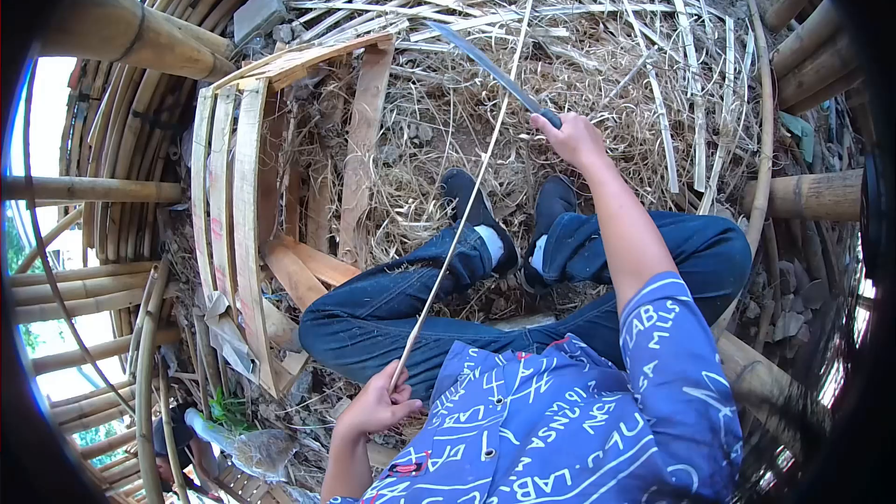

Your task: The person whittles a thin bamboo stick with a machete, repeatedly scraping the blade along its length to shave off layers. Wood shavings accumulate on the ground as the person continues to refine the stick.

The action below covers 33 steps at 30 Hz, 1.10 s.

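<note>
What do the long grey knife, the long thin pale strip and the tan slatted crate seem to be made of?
Long grey knife: smooth metal, likely steel, by its even sheen; the dark handle's material is unclear.
Long thin pale strip: probably split bamboo or wood, matte and slightly bowed.
Tan slatted crate: bare wood, by its thin, flat boards.

Littered ground [397,145] with curled shavings [597,89], pale strips [665,131], slatted wooden crate [247,177]

I could pass above the curled shavings [588,70] at one o'clock; a slatted wooden crate [248,177] blocks nine, a bamboo pole [817,194] three.
</note>
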{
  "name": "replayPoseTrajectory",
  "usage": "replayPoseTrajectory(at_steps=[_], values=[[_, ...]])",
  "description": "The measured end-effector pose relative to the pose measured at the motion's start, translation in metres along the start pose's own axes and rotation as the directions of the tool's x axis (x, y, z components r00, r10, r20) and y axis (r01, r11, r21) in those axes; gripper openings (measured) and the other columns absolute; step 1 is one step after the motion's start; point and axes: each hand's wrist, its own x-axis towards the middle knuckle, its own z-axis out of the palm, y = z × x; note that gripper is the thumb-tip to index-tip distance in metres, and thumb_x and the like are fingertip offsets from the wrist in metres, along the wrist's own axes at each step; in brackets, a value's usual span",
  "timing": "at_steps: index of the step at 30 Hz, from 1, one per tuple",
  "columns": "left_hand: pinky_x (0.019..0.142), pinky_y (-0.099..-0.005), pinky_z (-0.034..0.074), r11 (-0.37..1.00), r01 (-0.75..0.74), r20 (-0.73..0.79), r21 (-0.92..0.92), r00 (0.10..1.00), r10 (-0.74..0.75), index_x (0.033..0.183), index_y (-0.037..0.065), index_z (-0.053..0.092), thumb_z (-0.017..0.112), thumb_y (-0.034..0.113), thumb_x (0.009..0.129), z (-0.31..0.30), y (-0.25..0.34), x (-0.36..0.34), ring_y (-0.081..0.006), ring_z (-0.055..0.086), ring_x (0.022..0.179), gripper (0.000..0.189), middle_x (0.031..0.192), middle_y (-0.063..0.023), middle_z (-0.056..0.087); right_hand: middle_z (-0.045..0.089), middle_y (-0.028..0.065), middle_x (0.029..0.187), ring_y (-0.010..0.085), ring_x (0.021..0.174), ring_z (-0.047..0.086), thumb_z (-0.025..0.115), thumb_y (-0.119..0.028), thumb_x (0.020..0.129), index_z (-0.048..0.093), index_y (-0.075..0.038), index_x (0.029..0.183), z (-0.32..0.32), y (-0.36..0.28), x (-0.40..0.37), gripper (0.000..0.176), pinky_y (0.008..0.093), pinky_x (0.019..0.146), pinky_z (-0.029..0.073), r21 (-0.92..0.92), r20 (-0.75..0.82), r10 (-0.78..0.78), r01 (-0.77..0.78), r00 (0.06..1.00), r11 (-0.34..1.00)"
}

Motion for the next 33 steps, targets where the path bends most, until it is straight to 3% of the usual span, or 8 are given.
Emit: replayPoseTrajectory(at_steps=[3,6,10,13,15,18,27,33], values=[[0.053,-0.0216,0.029,0.998,-0.034,-0.011,0.051,0.999,0.035,0.096,0.005,0.039,0.069,-0.009,0.078,0.002,0.007,-0.003,-0.004,0.03,0.064,0.038,0.078,0.0049,0.029,0.072,0.0208,0.091,0.0369,0.094,0.069,0.048,-0.076,0.084,0.074,-0.006,0.089,-0.005,-0.007,0.009,0.076,0.0467,0.085,0.051,0.073,0.017,0.054,-0.055,0.998,0.996],[0.053,-0.0222,0.029,1.0,-0.013,-0.025,-0.004,1.0,0.013,0.097,0.005,0.039,0.069,-0.009,0.078,-0.003,0.001,-0.007,-0.0039,0.031,0.064,0.038,0.078,0.0048,0.029,0.072,0.0198,0.095,0.0366,0.095,0.068,0.048,-0.078,0.083,0.074,-0.006,0.095,-0.015,-0.01,0.015,0.078,0.0481,0.085,0.051,-0.135,0.041,0.021,-0.015,0.999,0.991],[0.054,-0.0221,0.029,0.999,-0.04,0.013,-0.016,0.999,0.04,0.097,0.005,0.039,0.07,-0.008,0.079,-0.006,0.004,-0.014,-0.0045,0.031,0.064,0.038,0.077,0.0049,0.029,0.071,0.021,0.097,0.037,0.095,0.068,0.047,-0.078,0.083,0.074,-0.005,0.096,-0.023,-0.009,0.017,0.078,0.0482,0.085,0.051,-0.199,-0.012,-0.074,0.07,0.997,0.978],[0.055,-0.0223,0.028,0.998,-0.027,0.031,-0.053,0.999,0.029,0.097,0.006,0.039,0.07,-0.007,0.079,-0.005,0.006,-0.031,-0.0048,0.03,0.064,0.038,0.075,0.0052,0.029,0.071,0.0217,0.097,0.0377,0.097,0.068,0.048,-0.076,0.084,0.073,-0.002,0.097,-0.024,-0.007,0.022,0.079,0.0463,0.085,0.052,-0.146,-0.039,0.005,-0.011,0.999,0.989],[0.056,-0.0224,0.027,0.999,-0.018,0.061,0.033,0.998,0.016,0.095,0.007,0.04,0.072,-0.005,0.079,-0.005,-0.003,-0.051,-0.0048,0.03,0.064,0.038,0.073,0.0055,0.03,0.071,0.0221,0.098,0.0368,0.098,0.069,0.047,-0.077,0.084,0.073,-0.002,0.095,-0.031,-0.002,0.029,0.081,0.0467,0.085,0.052,-0.084,-0.061,0.087,-0.092,0.994,0.992],[0.055,-0.0226,0.027,1.0,0.01,0.043,-0.019,0.999,-0.01,0.095,0.007,0.041,0.074,-0.002,0.08,-0.002,-0.005,-0.069,-0.0046,0.03,0.064,0.038,0.072,0.0055,0.033,0.071,0.0208,0.097,0.0352,0.096,0.069,0.048,-0.076,0.085,0.073,-0.004,0.096,-0.04,0.012,0.041,0.078,0.0456,0.082,0.053,-0.22,-0.092,0.038,-0.058,0.995,0.974],[0.055,-0.0206,0.026,0.984,0.058,0.115,-0.167,0.993,-0.039,0.1,0.007,0.04,0.074,-0.003,0.081,-0.014,-0.009,-0.093,-0.0037,0.028,0.063,0.04,0.077,0.0064,0.027,0.072,0.0174,0.086,0.0331,0.088,0.071,0.048,-0.076,0.085,0.075,-0.008,0.094,-0.07,0.013,0.039,0.073,0.0468,0.079,0.054,-0.266,-0.114,-0.02,-0.011,0.993,0.964],[0.054,-0.0212,0.03,0.997,0.071,-0.016,-0.041,0.997,-0.072,0.098,0.006,0.046,0.079,0.002,0.079,-0.017,-0.018,-0.086,-0.0028,0.034,0.062,0.038,0.071,0.0067,0.036,0.071,0.0198,0.091,0.0352,0.088,0.071,0.048,-0.075,0.086,0.073,-0.004,0.093,-0.073,0.006,0.027,0.076,0.0463,0.079,0.055,-0.331,-0.116,-0.034,-0.006,0.993,0.943]])
